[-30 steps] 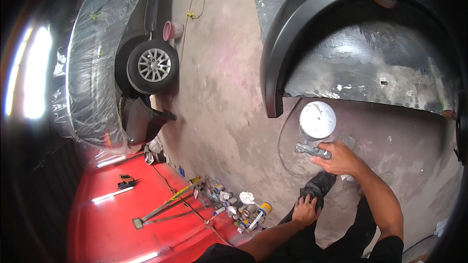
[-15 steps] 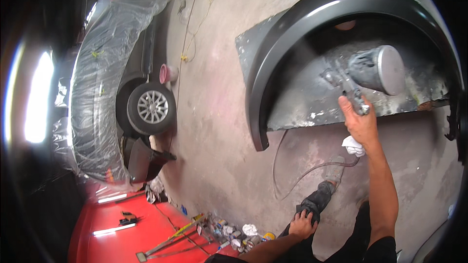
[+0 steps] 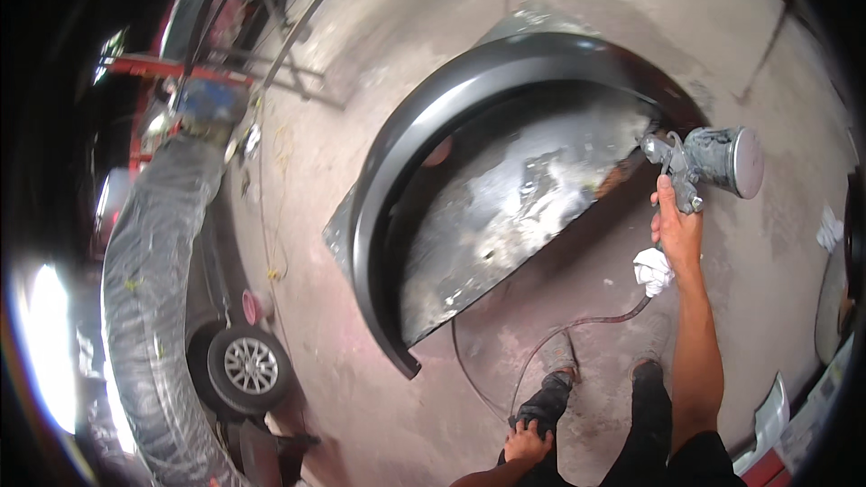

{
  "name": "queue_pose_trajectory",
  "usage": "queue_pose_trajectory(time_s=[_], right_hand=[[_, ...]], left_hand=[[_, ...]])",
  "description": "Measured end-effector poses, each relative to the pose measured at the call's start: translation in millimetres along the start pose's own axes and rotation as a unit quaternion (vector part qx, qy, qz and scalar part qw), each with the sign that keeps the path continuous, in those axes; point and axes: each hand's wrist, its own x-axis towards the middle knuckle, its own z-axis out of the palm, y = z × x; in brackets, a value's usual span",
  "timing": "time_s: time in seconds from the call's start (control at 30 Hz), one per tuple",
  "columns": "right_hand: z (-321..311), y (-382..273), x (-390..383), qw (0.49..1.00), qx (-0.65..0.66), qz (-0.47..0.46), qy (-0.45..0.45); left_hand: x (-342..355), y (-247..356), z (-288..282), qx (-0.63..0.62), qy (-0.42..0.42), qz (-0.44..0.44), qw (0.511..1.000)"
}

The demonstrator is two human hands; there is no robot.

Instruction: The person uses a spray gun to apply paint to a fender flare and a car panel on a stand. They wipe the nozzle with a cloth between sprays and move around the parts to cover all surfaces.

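Head view: spray gun [image 3: 672,160] held up near R end of blk arch panel [image 3: 442,95], which lies on patchy surface [image 3: 519,185]; gap unclear. Gun prob. stiff, top-heavy w/ cup [image 3: 719,162] out to R, maybe slick w/ paint; best hold = handle, cup kept lvl; hose [image 3: 591,320] likely drags. R hand [image 3: 678,230]: grip closed round handle, arm near straight, reaching fwd. L hand [image 3: 528,442]: laid on trouser leg [image 3: 546,401], fingers loosely spread, no tool.
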Motion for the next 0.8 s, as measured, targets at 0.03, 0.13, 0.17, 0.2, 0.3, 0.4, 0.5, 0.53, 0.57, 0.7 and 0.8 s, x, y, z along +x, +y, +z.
queue_pose_trajectory(time_s=[0.03, 0.13, 0.17, 0.2, 0.3, 0.4, 0.5, 0.53, 0.57, 0.7, 0.8], right_hand=[[-23, 2, 4, 1.0, 0.0, 0.01, 0.025], [-77, 14, 12, 0.996, 0.018, 0.037, 0.081], [-95, 21, 16, 0.993, 0.025, 0.043, 0.103], [-114, 29, 20, 0.991, 0.031, 0.05, 0.124], [-162, 60, 35, 0.98, 0.047, 0.078, 0.178], [-198, 99, 53, 0.967, 0.033, 0.127, 0.219], [-221, 123, 66, 0.959, 0.033, 0.14, 0.245], [-229, 122, 69, 0.957, 0.034, 0.143, 0.249], [-231, 116, 69, 0.956, 0.035, 0.147, 0.251], [-214, 57, 75, 0.977, 0.004, 0.116, 0.18], [-150, -6, 69, 0.99, -0.004, 0.065, 0.128]], left_hand=[[1, 6, -2, 0.007, 0.007, 0.003, 1.0], [2, 16, -6, 0.021, 0.008, -0.004, 1.0], [3, 17, -5, 0.025, 0.011, -0.009, 1.0], [4, 21, -5, 0.034, 0.009, -0.004, 0.999], [5, 33, -6, 0.05, 0.008, 0.002, 0.999], [3, 39, -6, 0.057, 0.013, -0.005, 0.998], [4, 46, -7, 0.062, 0.015, -0.014, 0.998], [4, 48, -7, 0.059, 0.009, -0.02, 0.998], [3, 49, -8, 0.055, 0.003, -0.028, 0.998], [-3, 42, -1, 0.037, 0.003, -0.039, 0.999], [-6, 31, 9, 0.015, 0.005, -0.056, 0.998]])
